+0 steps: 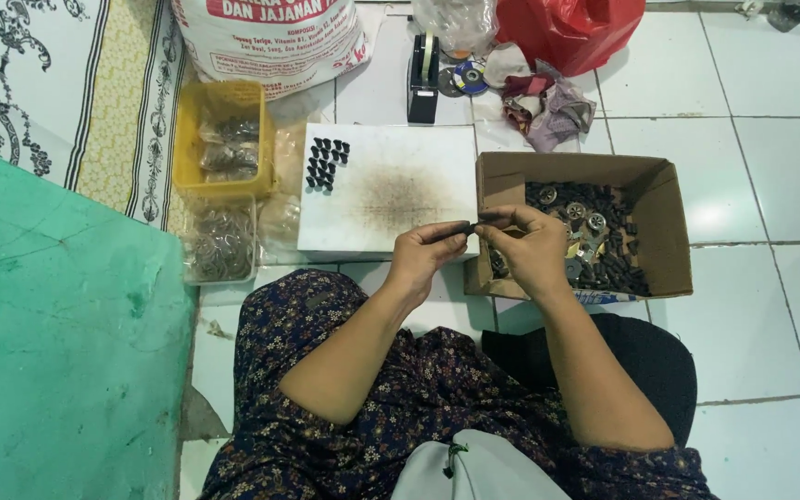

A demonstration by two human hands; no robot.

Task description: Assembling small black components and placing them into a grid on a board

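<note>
Both hands, left hand [423, 252] and right hand [528, 243], pinch a small dark part [468, 225] between their fingertips above the white board's [391, 194] edge, beside the open cardboard box [661, 222]. Held so lightly, it could slip and drop among the loose box parts [604, 250] or disturb the sorted black pieces [326, 163].

Your left hand [423, 252] and right hand [530, 245] meet over the near edge of the white board [391, 194], whose stained middle lies bare. Small black pieces [326, 163] crowd its far left corner. The cardboard box [668, 231] walls your right; a yellow basket [224, 139] and clear tub [219, 243] flank the left. Open tiles [770, 352] lie farther right.
</note>
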